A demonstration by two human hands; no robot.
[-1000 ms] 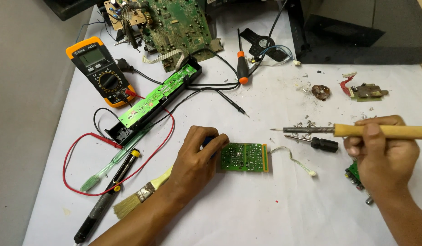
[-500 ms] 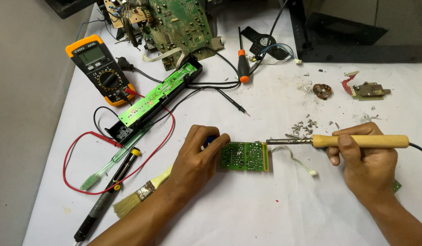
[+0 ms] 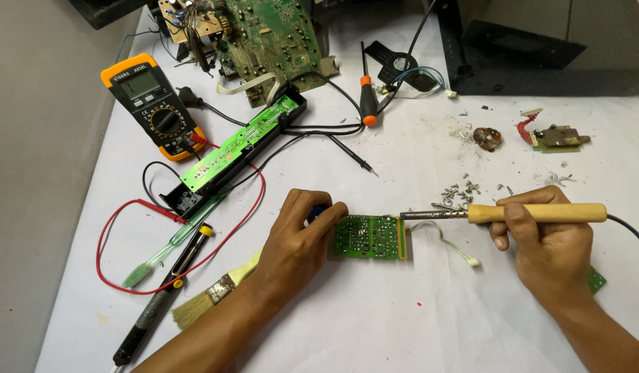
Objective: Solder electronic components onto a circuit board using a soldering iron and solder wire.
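Bench seen from above. The left hand (image 3: 298,238) lies flat-fingered against the left edge of a small green circuit board (image 3: 370,237), fingers curled over that edge and pinning the board to the white table (image 3: 374,324). The right hand (image 3: 550,245) is closed in a fist-like grip around the wooden handle of a soldering iron (image 3: 533,213), whose metal tip reaches leftward to the board's upper right corner, touching it or just beside it; which one cannot be told.

The board sits at mid-table, between the two hands. It looks thin, stiff and light, so it would likely slide on the smooth surface unless held down. Its edges are the safe place to hold; the face carries small solder points that seem delicate. The iron is best gripped on the wood only, since the metal shaft is presumably hot.

Nearby: a white ribbon lead (image 3: 454,245) trailing from the board, a brush (image 3: 212,297), a green toothbrush (image 3: 171,245), a yellow meter (image 3: 153,107), metal scraps (image 3: 464,190).
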